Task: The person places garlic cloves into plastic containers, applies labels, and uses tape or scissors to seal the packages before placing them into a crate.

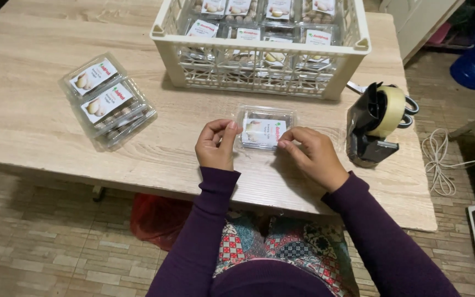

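both hands are on one clear plastic clamshell box point(265, 128) lying flat on the pale wooden table point(39, 49), just in front of the white slatted crate point(259, 69) filled with more labelled boxes: the left hand point(215, 144) pinches its left edge with thumb and fingers closed, the right hand point(313, 157) presses fingertips onto the white label point(263, 132) at its right side. a small stack of packed boxes point(107, 102) sits off to the left, and a black tape dispenser point(375, 125) stands just right of the right hand, scissors point(410, 107) peeking behind it.
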